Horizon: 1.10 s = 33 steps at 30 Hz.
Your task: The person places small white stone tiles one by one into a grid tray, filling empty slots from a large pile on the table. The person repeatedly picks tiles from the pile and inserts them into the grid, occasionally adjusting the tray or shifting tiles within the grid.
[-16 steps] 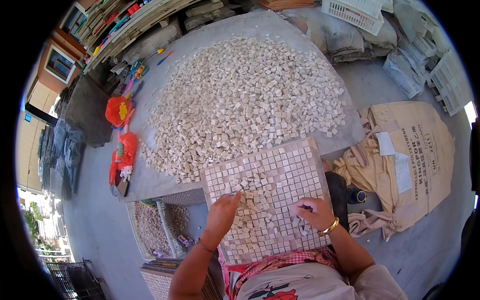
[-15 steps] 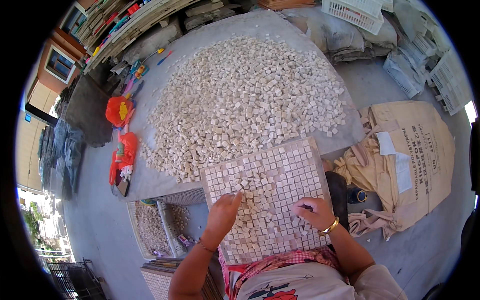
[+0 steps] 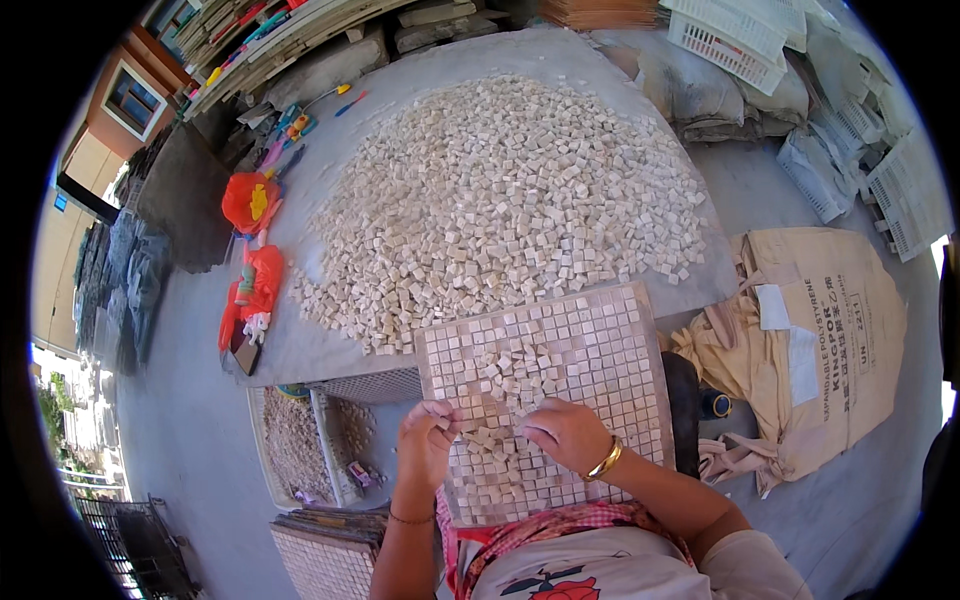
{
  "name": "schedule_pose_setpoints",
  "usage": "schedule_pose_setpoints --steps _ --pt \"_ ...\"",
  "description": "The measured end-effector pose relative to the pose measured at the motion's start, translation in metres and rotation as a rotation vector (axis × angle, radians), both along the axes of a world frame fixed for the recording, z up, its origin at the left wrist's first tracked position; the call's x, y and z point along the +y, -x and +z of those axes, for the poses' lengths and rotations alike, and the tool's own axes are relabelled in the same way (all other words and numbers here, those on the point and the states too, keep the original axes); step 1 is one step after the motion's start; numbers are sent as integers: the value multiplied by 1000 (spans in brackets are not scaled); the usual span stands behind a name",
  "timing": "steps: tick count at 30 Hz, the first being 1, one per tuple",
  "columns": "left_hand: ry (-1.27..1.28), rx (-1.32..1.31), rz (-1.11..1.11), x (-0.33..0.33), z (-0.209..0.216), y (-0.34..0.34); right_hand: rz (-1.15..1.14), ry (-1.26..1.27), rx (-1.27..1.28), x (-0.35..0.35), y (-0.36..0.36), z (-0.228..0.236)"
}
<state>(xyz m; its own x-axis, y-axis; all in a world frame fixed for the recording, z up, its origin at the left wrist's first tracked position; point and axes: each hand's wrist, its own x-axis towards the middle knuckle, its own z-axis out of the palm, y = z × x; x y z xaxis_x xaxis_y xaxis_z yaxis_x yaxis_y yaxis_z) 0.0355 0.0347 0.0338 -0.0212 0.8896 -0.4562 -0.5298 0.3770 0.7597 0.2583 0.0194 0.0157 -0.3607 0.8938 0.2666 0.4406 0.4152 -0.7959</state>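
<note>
A grid board [image 3: 655, 400] rests across my lap, many of its square cells filled with small pale stone tiles. Loose tiles [image 3: 520, 375] lie heaped over its middle and lower left. My left hand [image 3: 425, 445] is at the board's left edge, thumb and fingers pinched together; whatever sits between them is too small to make out. Over the middle of the board, beside the loose tiles, my right hand [image 3: 572, 436] has its fingers curled together, and their tips hide anything held. Beyond the board, a wide mound of the same tiles [image 3: 500, 190] spreads over a grey table [image 3: 290, 340].
At left below the table, a white crate [image 3: 262, 440] holds small stone pieces. Near it stands a stack of tiled boards [image 3: 320, 560]. A large tan sack [image 3: 830, 330] lies to the right. Orange bags [image 3: 262, 280] and toys line the table's left edge.
My right hand has moved left from the board's right side to the loose tiles. My left hand has drawn back toward the board's left edge. The view has shifted slightly.
</note>
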Motion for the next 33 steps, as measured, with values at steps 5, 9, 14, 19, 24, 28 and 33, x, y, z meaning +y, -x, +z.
schedule_pose_setpoints --steps 5,9,14,19,24,28,33 --pt "-147 682 -253 -17 -2 16 -32 -61 -370 19 49 -9" --pt "-423 1132 -425 -34 0 -2 30 23 -511 29 61 -16" --pt "-568 1192 -322 -36 -28 2 139 408 -149 36 41 -6" --pt "-206 1009 -406 -32 -4 13 269 962 629 26 6 17" --pt "-415 1071 -376 -52 -17 15 218 289 -138 1 30 0" --pt "-554 1158 -240 -65 -21 13 225 262 -397 -20 35 0" --pt "-589 1127 -345 -85 -21 1 209 314 -329 -18 1 11"
